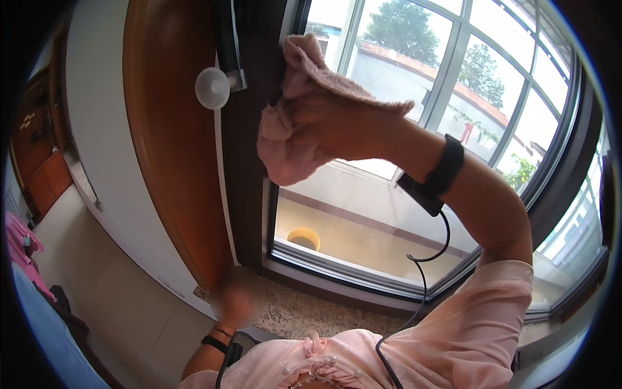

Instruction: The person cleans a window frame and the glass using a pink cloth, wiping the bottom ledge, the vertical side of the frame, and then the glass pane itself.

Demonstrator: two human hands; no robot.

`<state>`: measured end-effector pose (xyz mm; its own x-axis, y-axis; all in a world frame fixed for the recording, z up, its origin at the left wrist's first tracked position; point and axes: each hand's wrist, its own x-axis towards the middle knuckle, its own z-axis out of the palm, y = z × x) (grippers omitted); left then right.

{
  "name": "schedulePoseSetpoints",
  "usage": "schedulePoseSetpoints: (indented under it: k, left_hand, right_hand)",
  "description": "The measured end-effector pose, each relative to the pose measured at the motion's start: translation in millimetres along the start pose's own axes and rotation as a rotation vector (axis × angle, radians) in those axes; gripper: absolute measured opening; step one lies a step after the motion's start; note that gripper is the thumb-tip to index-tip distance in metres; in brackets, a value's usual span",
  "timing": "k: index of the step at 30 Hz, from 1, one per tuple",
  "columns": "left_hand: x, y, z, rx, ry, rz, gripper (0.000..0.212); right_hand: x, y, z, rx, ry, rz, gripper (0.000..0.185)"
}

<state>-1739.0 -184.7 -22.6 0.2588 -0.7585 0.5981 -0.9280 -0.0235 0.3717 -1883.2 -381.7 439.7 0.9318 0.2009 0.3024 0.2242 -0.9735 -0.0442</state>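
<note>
A pink terry cloth [296, 165] is bunched in my right hand [311, 116], its upper end folded out toward the glass. The cloth lies against the dark window frame [248, 194] and overlaps the edge of the window pane [354, 214]. Lower down, my left hand [238, 301] is beside the foot of the brown wooden trim [170, 121], above the speckled stone sill [301, 311]. Blur covers that hand, so its fingers and any contact are unclear. A black strap with a cabled device [423, 197] is on my right wrist.
A translucent suction cup [212, 88] sticks out from a dark bar [228, 44] at the frame. Beyond the glass are a yellow bucket [303, 238] and an outer barred window [442, 68]. A black cable [423, 282] hangs beside my right arm. Pink fabric [22, 243] lies at far left.
</note>
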Motion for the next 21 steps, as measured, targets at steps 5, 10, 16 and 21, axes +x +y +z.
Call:
schedulePoseSetpoints:
  k: [5,10,16,21]
  left_hand:
    - [-2,-5,0,0.019,-0.009,-0.03,0.019]
    - [-3,4,2,0.038,-0.01,-0.017,0.018]
    - [1,-3,8,-0.095,-0.002,0.02,0.019]
    - [-4,-5,6,-0.01,0.05,0.032,0.017]
  right_hand:
    - [15,-19,-122,-0.716,0.34,-0.068,0.021]
    - [10,-41,-205,-1.748,0.79,0.221,0.023]
    - [12,-53,-78,-1.859,0.473,-0.076,0.023]
    - [9,6,-48,-0.823,0.401,-0.319,0.032]
